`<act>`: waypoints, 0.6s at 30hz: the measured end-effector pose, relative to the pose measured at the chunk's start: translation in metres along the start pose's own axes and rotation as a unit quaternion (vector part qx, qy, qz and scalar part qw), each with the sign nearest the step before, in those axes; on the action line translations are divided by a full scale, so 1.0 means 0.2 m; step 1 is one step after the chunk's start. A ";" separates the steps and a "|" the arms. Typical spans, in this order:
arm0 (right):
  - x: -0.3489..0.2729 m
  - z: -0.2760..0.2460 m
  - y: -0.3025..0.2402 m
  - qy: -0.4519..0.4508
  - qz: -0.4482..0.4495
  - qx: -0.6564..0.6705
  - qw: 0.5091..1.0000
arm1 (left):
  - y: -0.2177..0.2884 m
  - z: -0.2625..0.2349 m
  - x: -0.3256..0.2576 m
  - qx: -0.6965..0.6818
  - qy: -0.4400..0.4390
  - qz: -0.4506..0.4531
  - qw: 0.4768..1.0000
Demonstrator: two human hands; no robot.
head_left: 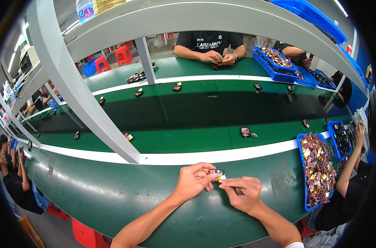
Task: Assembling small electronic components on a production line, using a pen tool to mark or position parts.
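Note:
Over the green bench, my left hand (pixel 193 180) grips a small black plastic housing (pixel 216 171) between thumb and fingers. A reddish circuit board and a white-and-yellow piece (pixel 222 177) show at the housing's open face. My right hand (pixel 243 193) is closed in a pinch close beside it, its fingertips at the white-and-yellow piece. A thin dark stick-like tool (pixel 240 188) shows between the right fingers; its kind is hard to make out, and most of it is hidden by the hand.
At right stand a blue tray (pixel 307 194) heaped with small circuit boards and a blue tray of black housings (pixel 341 140). Beyond the white rail (pixel 188 158), a conveyor belt (pixel 188 105) carries scattered housings. A grey frame post (pixel 86 95) rises at left. Other people sit around the line.

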State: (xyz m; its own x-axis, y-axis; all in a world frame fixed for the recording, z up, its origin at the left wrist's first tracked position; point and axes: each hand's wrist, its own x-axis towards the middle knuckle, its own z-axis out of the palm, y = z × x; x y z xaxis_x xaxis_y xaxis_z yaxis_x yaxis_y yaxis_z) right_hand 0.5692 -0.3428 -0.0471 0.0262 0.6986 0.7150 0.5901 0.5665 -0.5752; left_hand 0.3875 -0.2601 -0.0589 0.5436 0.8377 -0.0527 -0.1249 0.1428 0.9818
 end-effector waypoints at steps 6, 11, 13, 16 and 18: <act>-0.01 0.01 0.01 -0.007 -0.076 -0.047 0.996 | 0.02 0.03 0.01 0.040 0.012 -0.001 0.999; 0.01 -0.01 0.05 0.040 -0.074 -0.035 0.996 | 0.00 0.04 0.07 0.027 0.060 0.009 0.998; 0.03 -0.01 0.04 0.070 -0.075 -0.036 0.994 | 0.04 -0.04 0.14 0.009 0.155 0.007 0.988; 0.04 -0.03 0.02 0.074 -0.042 -0.012 0.996 | 0.08 -0.22 0.32 0.129 0.249 0.073 0.957; 0.02 -0.04 0.05 0.079 -0.036 -0.003 0.996 | 0.13 -0.31 0.44 0.285 0.273 0.058 0.917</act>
State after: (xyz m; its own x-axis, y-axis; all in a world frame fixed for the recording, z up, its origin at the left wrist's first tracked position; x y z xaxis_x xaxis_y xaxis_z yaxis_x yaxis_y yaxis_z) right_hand 0.5811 -0.3376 -0.0471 0.1104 0.5789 0.8079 0.5991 0.6098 -0.5188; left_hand 0.3807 -0.1495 -0.0488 0.0376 0.9911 0.1277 0.3835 -0.1323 0.9140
